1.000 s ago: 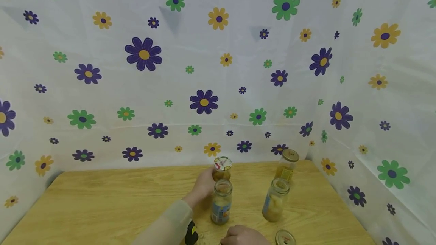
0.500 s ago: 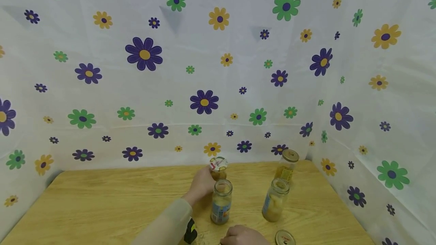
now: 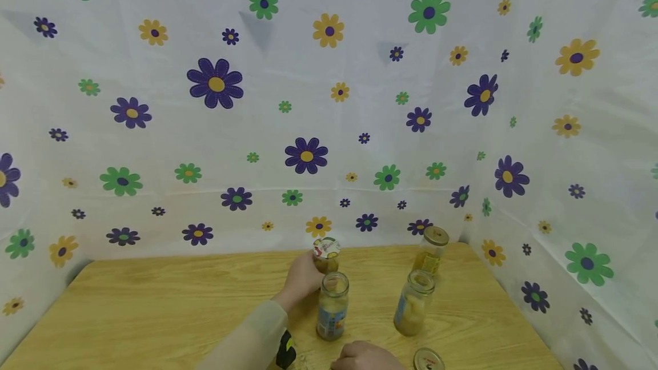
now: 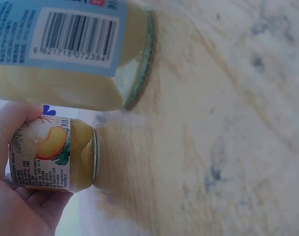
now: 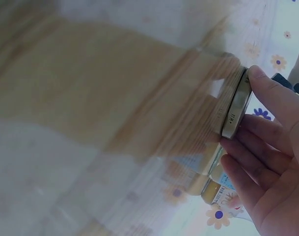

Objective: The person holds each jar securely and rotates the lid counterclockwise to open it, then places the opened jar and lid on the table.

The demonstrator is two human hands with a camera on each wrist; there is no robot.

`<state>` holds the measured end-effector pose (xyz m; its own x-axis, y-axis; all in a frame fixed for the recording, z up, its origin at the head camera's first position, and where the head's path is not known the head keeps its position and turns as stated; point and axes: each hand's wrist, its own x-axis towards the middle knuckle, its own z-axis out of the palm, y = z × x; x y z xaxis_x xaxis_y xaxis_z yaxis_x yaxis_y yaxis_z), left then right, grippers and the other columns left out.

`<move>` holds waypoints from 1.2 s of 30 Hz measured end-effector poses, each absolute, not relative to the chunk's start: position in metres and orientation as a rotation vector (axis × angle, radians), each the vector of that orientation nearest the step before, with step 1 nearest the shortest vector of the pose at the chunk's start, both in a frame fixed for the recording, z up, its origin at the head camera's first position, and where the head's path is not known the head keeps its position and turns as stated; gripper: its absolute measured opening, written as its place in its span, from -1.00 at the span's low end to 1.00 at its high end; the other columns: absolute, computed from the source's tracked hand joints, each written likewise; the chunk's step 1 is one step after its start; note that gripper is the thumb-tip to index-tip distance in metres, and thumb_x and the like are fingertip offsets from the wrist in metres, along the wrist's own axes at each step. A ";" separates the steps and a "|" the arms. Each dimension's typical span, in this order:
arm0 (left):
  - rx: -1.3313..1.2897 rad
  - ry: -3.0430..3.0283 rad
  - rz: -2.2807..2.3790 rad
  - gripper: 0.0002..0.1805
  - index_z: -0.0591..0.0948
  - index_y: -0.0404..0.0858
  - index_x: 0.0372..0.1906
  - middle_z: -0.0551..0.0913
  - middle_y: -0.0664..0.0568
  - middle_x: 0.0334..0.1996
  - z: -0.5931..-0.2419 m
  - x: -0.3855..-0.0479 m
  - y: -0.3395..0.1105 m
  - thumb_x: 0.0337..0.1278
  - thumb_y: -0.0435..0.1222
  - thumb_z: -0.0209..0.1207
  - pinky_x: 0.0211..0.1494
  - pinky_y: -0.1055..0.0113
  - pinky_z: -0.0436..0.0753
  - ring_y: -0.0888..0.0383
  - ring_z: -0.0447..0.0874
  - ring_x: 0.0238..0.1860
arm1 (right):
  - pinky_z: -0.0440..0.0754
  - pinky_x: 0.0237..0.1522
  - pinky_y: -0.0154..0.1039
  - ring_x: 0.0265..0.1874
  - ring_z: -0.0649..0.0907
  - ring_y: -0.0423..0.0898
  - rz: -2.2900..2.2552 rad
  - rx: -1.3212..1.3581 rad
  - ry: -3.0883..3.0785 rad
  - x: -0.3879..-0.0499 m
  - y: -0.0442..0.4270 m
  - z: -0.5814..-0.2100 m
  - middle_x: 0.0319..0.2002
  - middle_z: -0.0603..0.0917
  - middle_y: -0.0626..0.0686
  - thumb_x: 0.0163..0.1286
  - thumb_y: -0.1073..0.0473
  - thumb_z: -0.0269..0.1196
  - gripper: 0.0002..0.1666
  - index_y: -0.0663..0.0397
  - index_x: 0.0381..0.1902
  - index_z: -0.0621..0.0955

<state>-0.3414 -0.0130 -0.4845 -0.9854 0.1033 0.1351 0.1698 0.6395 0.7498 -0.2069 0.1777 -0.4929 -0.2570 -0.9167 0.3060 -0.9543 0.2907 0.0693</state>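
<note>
There're 2 lidded jars (image 3: 326, 258) (image 3: 430, 251), 2 open jars (image 3: 332, 308) (image 3: 413, 307), 2 loose lids (image 3: 429, 360) (image 5: 237, 104) & 1 tbl (image 3: 180, 301), approx. 0 hidden counted.

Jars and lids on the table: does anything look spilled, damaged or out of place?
Nothing stands out as spilled or damaged. The middle jar and the open jar to its right lack lids, but one lid lies loose on the table and the right hand holds another lid.

Muted, diffuse light, pale glare on the tabletop (image 5: 46, 172), hazy, softly blurred wrist views
</note>
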 end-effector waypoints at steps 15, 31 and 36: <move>-0.213 -2.736 -1.399 -0.39 0.64 -0.44 0.06 0.78 -0.25 -0.03 -0.469 -0.335 -0.016 -0.07 -0.25 0.63 0.15 -0.10 0.76 -0.19 0.77 0.03 | 0.43 -0.17 -0.77 -0.32 0.65 -0.41 0.194 1.726 -2.272 -0.207 0.176 -0.498 -0.24 0.85 -0.17 0.41 0.14 0.43 -0.83 0.00 -0.08 0.84; -0.241 -2.774 -1.363 -0.31 0.64 -0.46 0.10 0.79 -0.24 -0.03 -0.436 -0.328 -0.032 -0.16 -0.24 0.67 0.16 -0.05 0.77 -0.14 0.78 0.02 | 0.41 -0.24 -0.79 -0.37 0.61 -0.49 0.307 1.595 -2.475 -0.201 0.176 -0.495 -0.33 0.80 -0.15 0.45 0.10 0.40 -0.79 0.07 -0.10 0.85; -0.249 -2.789 -1.338 -0.33 0.64 -0.45 0.05 0.78 -0.22 -0.06 -0.427 -0.325 -0.033 -0.16 -0.22 0.67 0.09 0.00 0.80 -0.10 0.78 -0.04 | 0.42 -0.30 -0.75 -0.39 0.57 -0.51 0.367 1.453 -2.665 -0.196 0.174 -0.489 -0.35 0.74 -0.15 0.47 0.03 0.39 -0.76 0.04 -0.10 0.85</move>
<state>-0.3251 -0.0326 -0.4268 -0.9864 0.1277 0.1034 0.1606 0.6154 0.7716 -0.1961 0.1739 -0.4889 -0.5458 -0.8168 0.1869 -0.8369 0.5206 -0.1689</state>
